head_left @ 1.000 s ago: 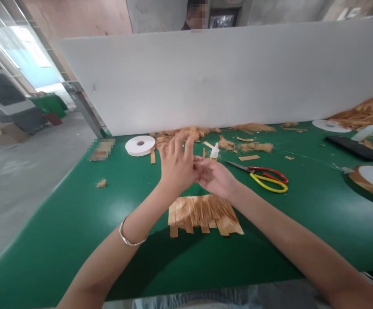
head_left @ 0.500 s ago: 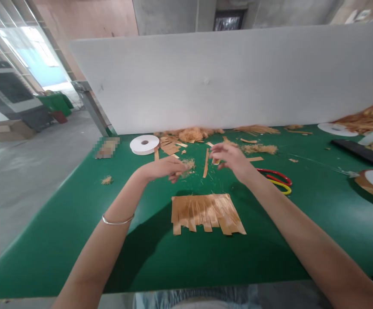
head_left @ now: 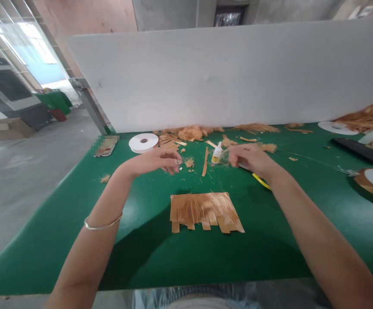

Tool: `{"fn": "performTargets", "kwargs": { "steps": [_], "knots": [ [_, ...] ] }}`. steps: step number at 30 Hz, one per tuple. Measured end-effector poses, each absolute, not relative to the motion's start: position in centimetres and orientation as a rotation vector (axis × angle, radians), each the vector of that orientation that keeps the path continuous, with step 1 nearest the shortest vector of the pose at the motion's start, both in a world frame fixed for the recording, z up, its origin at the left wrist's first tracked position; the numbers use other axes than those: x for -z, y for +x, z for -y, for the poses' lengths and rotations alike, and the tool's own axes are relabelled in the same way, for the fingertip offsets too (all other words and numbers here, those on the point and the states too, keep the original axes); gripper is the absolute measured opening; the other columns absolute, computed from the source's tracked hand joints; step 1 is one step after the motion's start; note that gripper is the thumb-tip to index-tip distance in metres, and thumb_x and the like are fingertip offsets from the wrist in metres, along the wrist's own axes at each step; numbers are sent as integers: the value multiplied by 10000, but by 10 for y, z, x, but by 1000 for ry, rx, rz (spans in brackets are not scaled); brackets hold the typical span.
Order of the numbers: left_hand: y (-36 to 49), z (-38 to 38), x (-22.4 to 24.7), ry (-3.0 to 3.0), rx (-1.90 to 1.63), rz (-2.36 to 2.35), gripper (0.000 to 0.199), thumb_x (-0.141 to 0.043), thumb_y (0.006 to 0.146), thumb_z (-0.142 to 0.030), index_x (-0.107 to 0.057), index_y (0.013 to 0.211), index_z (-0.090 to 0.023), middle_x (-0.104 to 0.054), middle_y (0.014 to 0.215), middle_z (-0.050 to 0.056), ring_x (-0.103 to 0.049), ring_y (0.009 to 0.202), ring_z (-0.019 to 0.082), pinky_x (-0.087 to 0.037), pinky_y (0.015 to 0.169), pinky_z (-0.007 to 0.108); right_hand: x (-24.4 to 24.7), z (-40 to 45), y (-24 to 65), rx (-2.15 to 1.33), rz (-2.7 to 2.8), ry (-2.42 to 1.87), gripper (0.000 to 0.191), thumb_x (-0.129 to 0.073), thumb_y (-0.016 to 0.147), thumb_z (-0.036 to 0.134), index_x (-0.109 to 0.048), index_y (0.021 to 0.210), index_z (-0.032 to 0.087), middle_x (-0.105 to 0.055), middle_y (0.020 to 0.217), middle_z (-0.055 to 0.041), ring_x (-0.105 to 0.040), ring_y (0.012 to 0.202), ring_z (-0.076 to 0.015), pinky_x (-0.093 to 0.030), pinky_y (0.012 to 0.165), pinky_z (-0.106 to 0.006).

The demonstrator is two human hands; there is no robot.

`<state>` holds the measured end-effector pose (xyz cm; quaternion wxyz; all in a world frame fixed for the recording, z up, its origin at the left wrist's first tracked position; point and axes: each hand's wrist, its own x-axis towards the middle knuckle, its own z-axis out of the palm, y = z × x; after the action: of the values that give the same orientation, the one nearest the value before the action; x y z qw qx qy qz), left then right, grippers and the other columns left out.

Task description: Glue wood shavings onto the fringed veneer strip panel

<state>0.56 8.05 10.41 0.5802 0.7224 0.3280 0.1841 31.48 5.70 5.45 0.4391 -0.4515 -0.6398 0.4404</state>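
I have the two hands well apart over the green worktop point(head_left: 141, 266). The left hand point(head_left: 163, 161) hangs with fingers loosely bent, just beside a small fibre tuft point(head_left: 189, 162); I cannot tell whether it grips anything. The right hand point(head_left: 249, 158) is curled, its fingertips near a glue bottle point(head_left: 216, 154) that stands nozzle up; blur keeps me from telling what those fingers pinch. Behind that hand I see part of the scissors' yellow handle point(head_left: 261, 181).

The fringed brown piece point(head_left: 204, 210) lies flat between my hands and the worktop's near edge, its long axis roughly parallel to that edge, its cut strips pointing toward it. A narrow brown strip point(head_left: 205, 162) beside the bottle runs lengthwise from far edge toward near. Toward the far left corner I see a white roll point(head_left: 143, 143).
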Motion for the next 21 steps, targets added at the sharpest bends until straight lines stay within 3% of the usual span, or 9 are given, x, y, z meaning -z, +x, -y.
{"fn": "performTargets", "kwargs": {
  "steps": [3, 7, 10, 12, 13, 15, 17, 21],
  "knots": [
    [-3, -64, -111, 1768, -681, -1032, 92, -675, 719, -97, -682, 763, -178, -630, 717, 25, -558, 621, 140, -374, 553, 198, -49, -50, 375, -994, 1354, -1296, 424, -587, 804, 453, -449, 505, 186, -453, 546, -1, -436, 539, -97, -375, 615, -310],
    [-10, -42, -98, 1953, -668, -1037, 78, -673, 720, -140, -683, 724, -217, -628, 726, 19, -531, 636, 161, -338, 533, 203, -25, -38, 470, -957, 1177, -1717, 427, -564, 827, 424, -384, 508, 204, -416, 562, -5, -416, 522, -94, -364, 610, -349],
    [-10, -38, -72, 2128, -529, -1022, 49, -662, 735, -197, -699, 756, -223, -638, 745, 35, -537, 662, 174, -342, 554, 215, -6, -34, 516, -574, 1073, -2245, 183, -712, 705, 272, -552, 702, 182, -601, 840, -173, -581, 735, -216, -391, 656, -411],
    [-8, -41, -54, 2204, -528, -1011, 48, -659, 726, -212, -700, 745, -229, -630, 745, 35, -526, 664, 178, -335, 556, 226, -1, -33, 523, -148, 1066, -2621, 296, -758, 630, 223, -603, 876, 170, -565, 1090, -301, -578, 926, -336, -364, 699, -495],
    [-7, -43, -46, 2229, -542, -989, 61, -653, 726, -218, -703, 759, -235, -630, 768, 39, -535, 704, 190, -345, 578, 234, -1, -33, 520, -3, 1089, -2728, 327, -747, 643, 249, -611, 931, 175, -542, 1156, -314, -559, 989, -368, -351, 718, -521],
    [-6, -46, -33, 2278, -532, -966, 82, -641, 733, -236, -703, 786, -239, -632, 829, 52, -543, 760, 206, -361, 610, 250, -7, -31, 502, 103, 1182, -2784, 261, -647, 745, 353, -633, 957, 202, -586, 1147, -260, -551, 1027, -375, -352, 746, -527],
    [-5, -48, -24, 2351, -504, -950, 87, -628, 747, -252, -698, 797, -239, -630, 876, 63, -548, 817, 222, -379, 661, 273, -15, -28, 473, 127, 1297, -2758, 215, -553, 810, 391, -662, 858, 211, -660, 986, -204, -585, 946, -359, -374, 739, -503],
    [-5, -47, -12, 2455, -534, -870, 109, -587, 787, -277, -685, 781, -232, -620, 872, 69, -540, 854, 228, -398, 740, 315, -22, -18, 387, -26, 1733, -1958, 219, -531, 799, 189, -641, 986, 223, -671, 1001, -81, -608, 881, -219, -437, 769, -358]
  ]
}}
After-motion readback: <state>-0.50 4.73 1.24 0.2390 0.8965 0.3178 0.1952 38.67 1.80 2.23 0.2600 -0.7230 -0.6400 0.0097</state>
